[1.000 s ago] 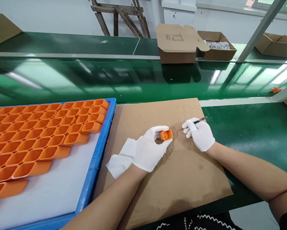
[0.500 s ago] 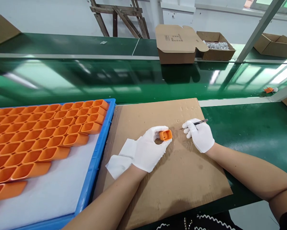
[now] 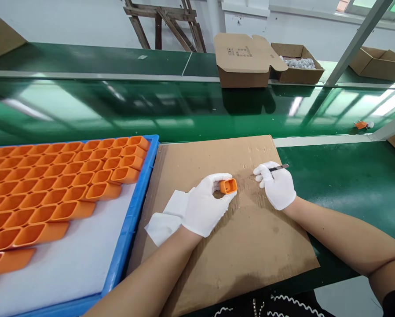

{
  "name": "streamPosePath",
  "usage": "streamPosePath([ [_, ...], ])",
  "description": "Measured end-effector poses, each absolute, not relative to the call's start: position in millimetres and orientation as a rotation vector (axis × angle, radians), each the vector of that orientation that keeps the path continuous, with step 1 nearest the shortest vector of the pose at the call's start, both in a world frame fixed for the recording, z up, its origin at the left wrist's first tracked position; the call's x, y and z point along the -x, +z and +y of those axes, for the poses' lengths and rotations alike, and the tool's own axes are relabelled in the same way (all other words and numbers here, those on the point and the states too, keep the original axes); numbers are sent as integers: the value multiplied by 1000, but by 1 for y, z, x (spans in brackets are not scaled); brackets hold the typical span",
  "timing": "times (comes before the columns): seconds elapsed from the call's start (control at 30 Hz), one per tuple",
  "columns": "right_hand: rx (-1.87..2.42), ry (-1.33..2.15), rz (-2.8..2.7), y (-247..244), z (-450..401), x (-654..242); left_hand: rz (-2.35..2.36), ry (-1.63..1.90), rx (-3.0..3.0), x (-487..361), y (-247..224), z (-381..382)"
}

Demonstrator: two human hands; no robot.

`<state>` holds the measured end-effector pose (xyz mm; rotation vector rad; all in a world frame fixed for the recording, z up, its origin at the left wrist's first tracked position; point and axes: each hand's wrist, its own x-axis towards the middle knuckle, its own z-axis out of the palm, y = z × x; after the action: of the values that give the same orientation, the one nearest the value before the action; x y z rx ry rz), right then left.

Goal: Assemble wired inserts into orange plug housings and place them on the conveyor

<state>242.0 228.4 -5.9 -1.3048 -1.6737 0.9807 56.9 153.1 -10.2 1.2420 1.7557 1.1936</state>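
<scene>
My left hand (image 3: 206, 204), in a white glove, pinches a small orange square plastic cup (image 3: 229, 186) between thumb and fingers, its hollow opening facing me. Also gloved in white, my right hand (image 3: 276, 185) is closed round a slim metal tool (image 3: 279, 167). The tool's flat silver end sticks out past the hand; whether it is a knife or tweezers I cannot tell. Both hands are over a sheet of brown cardboard (image 3: 250, 255), a short gap apart. A folded white cloth (image 3: 166, 222) lies beside my left wrist.
On the left stands a blue tray (image 3: 118, 251) with rows of orange plastic sleeves (image 3: 64, 182). A green conveyor belt (image 3: 184, 119) crosses behind the cardboard, with a small orange piece (image 3: 361, 125) on it. Cardboard boxes (image 3: 245, 79) line the back shelf, one holding white parts (image 3: 298, 63).
The small orange piece on the belt has shifted left. My right hand has moved slightly right with the tool. My left hand holds the orange cup in nearly the same place.
</scene>
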Motion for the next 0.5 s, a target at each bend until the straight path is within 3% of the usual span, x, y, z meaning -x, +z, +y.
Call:
streamPosePath([
  [0.5,1287,1084,-1626,-3,229,-242,1772,1177,-1216,-58,-8,154],
])
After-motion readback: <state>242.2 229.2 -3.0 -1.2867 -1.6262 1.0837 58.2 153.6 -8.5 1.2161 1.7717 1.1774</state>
